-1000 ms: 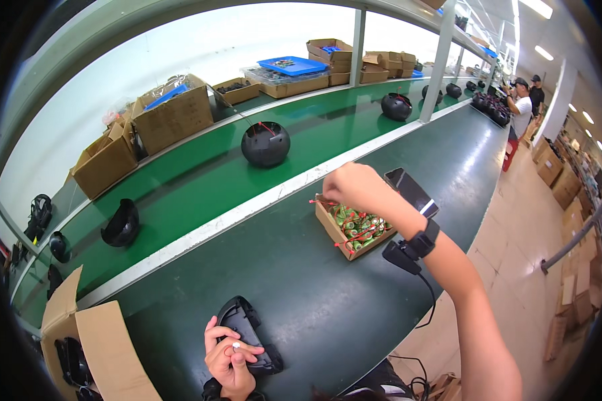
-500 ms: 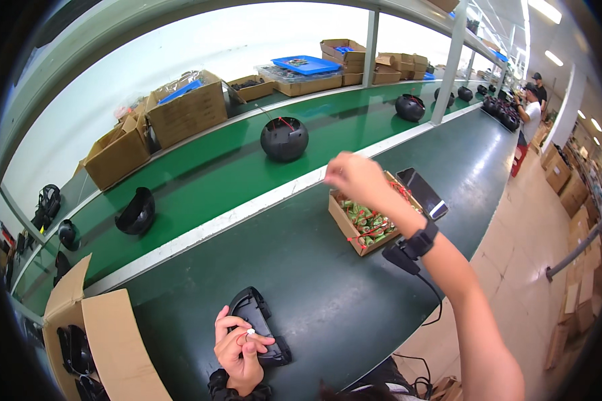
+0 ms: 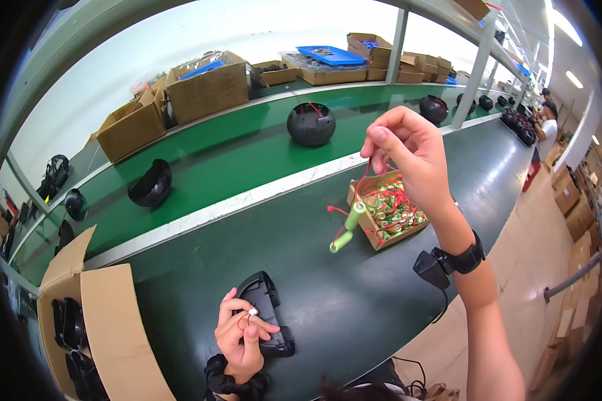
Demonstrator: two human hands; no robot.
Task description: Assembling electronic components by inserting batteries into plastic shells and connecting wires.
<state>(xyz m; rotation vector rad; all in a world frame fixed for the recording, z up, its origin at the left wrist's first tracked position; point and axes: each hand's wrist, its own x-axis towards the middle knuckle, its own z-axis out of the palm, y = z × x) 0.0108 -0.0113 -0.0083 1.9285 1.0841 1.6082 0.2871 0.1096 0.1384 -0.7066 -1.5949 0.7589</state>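
Pinching red wire (image 3: 362,182) w/ R hand (image 3: 408,150), you dangle green batt. cells (image 3: 356,216), long axes slanting down-left; L hand (image 3: 239,342) pinches white connector (image 3: 253,311)

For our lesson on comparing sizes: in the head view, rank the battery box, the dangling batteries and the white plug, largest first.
1. Battery box
2. Dangling batteries
3. White plug, clearly smallest

Factory assembly hall, green conveyor belt (image 3: 227,147), long workbench (image 3: 201,274), cardboard boxes (image 3: 207,85)
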